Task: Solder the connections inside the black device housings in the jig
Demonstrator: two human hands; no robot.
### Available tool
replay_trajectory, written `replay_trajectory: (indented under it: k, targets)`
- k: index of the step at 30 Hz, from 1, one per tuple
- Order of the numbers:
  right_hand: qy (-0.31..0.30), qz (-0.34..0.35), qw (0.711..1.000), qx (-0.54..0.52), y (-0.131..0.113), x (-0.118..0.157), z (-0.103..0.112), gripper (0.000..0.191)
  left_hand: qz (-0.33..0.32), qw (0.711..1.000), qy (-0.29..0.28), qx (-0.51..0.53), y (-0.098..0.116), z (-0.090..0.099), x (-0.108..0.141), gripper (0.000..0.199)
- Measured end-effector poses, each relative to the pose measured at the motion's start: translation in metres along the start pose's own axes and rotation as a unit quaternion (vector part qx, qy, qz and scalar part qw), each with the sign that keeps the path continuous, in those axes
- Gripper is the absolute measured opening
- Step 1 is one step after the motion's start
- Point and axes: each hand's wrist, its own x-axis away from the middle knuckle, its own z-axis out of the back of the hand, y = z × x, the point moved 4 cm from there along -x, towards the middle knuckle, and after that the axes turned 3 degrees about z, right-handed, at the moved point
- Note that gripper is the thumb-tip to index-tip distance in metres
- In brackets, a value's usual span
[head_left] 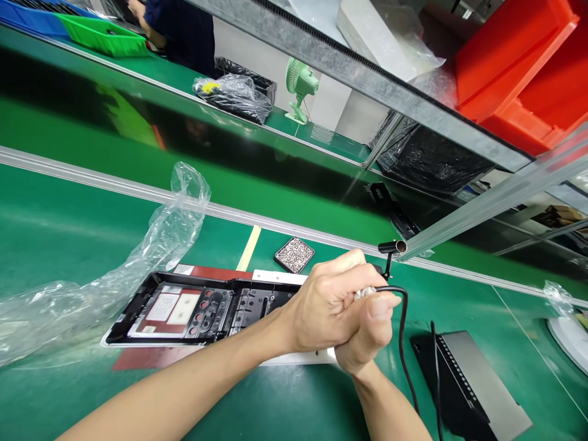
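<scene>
Left hand [326,306] and right hand [370,334] pressed together, fingers [351,278] of both curled, clamped on small white wad [364,293]; black cable [404,318] extends from grip above worktop [275,404].

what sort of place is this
Probably an electronics assembly workshop: a long green workbench holds an open black plastic housing, a red plastic parts bin sits on the metal shelf above, and another person is at the far bench.
</scene>
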Motion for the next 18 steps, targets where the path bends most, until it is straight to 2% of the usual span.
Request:
replay_trajectory:
  k: [18]
  targets:
    - [0.001, -0.015, 1.0, -0.002, 0.0037, 0.0029, 0.0029, 0.044, 0.009, 1.0, -0.001, -0.008, -0.0021, -0.0001, 0.0016, 0.017]
